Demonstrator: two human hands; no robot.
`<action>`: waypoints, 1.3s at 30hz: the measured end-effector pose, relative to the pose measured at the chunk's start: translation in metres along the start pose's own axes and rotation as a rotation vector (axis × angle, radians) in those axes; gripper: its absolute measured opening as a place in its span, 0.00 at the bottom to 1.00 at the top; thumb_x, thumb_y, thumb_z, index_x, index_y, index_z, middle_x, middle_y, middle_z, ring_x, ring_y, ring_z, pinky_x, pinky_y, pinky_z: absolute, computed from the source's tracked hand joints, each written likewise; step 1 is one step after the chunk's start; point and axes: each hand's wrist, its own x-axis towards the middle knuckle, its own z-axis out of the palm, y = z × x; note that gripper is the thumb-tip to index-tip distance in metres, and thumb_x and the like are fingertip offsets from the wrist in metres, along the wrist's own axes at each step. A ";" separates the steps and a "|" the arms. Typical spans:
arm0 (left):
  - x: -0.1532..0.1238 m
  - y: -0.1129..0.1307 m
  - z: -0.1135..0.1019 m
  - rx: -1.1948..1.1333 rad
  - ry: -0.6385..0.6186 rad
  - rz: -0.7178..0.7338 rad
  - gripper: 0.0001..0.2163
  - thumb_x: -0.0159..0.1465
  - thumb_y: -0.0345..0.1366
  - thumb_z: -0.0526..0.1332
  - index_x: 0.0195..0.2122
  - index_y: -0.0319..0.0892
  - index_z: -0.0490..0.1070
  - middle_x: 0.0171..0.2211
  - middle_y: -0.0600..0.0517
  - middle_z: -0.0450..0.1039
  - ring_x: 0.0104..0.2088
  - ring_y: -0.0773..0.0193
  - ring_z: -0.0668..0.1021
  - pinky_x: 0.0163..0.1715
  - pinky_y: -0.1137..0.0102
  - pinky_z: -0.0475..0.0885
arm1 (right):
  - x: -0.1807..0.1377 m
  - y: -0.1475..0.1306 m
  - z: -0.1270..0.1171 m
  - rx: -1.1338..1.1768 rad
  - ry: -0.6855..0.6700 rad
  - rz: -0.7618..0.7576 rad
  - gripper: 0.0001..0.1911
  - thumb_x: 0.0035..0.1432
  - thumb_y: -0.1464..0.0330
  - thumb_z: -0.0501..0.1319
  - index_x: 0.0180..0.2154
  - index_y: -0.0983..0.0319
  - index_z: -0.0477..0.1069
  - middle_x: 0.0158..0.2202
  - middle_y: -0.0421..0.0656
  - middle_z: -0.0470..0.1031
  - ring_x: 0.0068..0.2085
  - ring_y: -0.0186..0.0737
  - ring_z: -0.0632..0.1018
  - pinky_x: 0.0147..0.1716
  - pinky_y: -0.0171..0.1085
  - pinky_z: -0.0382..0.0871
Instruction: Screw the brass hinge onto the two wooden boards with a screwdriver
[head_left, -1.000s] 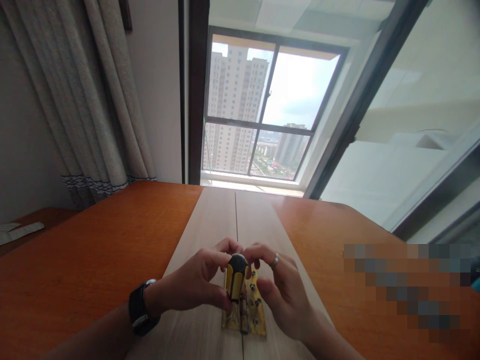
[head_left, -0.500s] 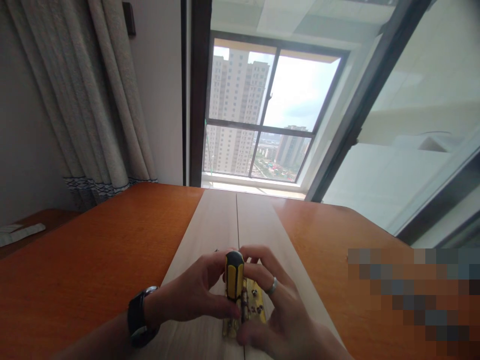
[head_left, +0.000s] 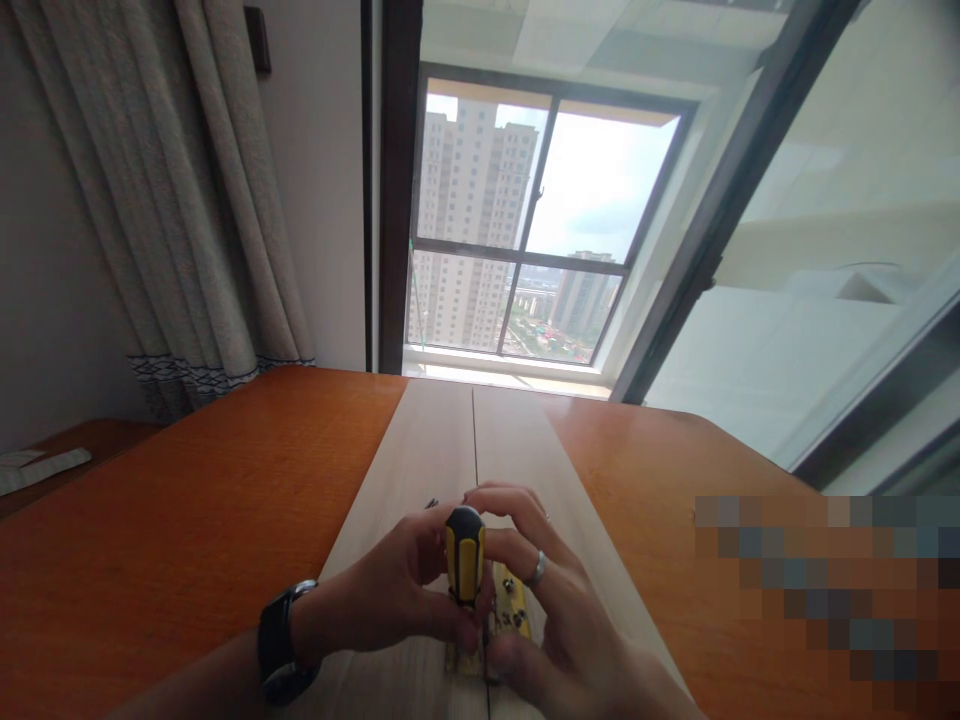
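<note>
A screwdriver with a yellow and black handle (head_left: pixel 465 560) stands nearly upright over a brass-coloured hinge (head_left: pixel 517 605). My left hand (head_left: pixel 397 590), with a black watch on its wrist, is closed about the screwdriver's lower part, its thumb just below the handle. My right hand (head_left: pixel 562 600), wearing a ring, curves around the far side of the screwdriver. Its thumb lies by the hinge's near end; its fingertips are hidden, so what they grip cannot be made out. Several small screws (head_left: pixel 511 618) lie on the hinge. The screwdriver's tip is hidden.
Two pale boards (head_left: pixel 439 425) lie side by side, a narrow seam between them, on an orange-brown wooden table (head_left: pixel 225 520). Small dark pieces (head_left: pixel 431 503) lie on the left board. A grey curtain (head_left: pixel 217 200) hangs at left; a window (head_left: pixel 555 220) is beyond the table.
The screwdriver handle has shifted slightly left and tilted a little. My right thumb has moved slightly right, and my right fingers have shifted a little around the handle.
</note>
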 end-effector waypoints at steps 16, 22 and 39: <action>-0.005 -0.005 0.008 0.085 0.040 -0.007 0.19 0.50 0.37 0.79 0.38 0.39 0.76 0.31 0.55 0.71 0.33 0.66 0.73 0.37 0.72 0.70 | 0.007 -0.007 0.003 0.166 0.066 0.135 0.18 0.64 0.52 0.61 0.33 0.59 0.71 0.46 0.48 0.71 0.46 0.44 0.76 0.44 0.39 0.73; -0.009 0.003 -0.002 0.182 -0.113 0.017 0.25 0.69 0.56 0.58 0.48 0.37 0.80 0.41 0.45 0.77 0.42 0.56 0.77 0.45 0.67 0.70 | 0.007 -0.007 0.003 0.185 0.043 0.145 0.19 0.67 0.52 0.55 0.37 0.60 0.73 0.46 0.50 0.72 0.48 0.47 0.76 0.46 0.43 0.72; -0.002 0.000 0.000 0.063 0.000 -0.116 0.16 0.53 0.44 0.76 0.32 0.37 0.76 0.31 0.52 0.71 0.34 0.64 0.72 0.36 0.71 0.69 | 0.003 0.000 0.006 0.256 0.113 0.163 0.20 0.61 0.51 0.64 0.46 0.59 0.74 0.47 0.48 0.72 0.44 0.43 0.77 0.43 0.39 0.73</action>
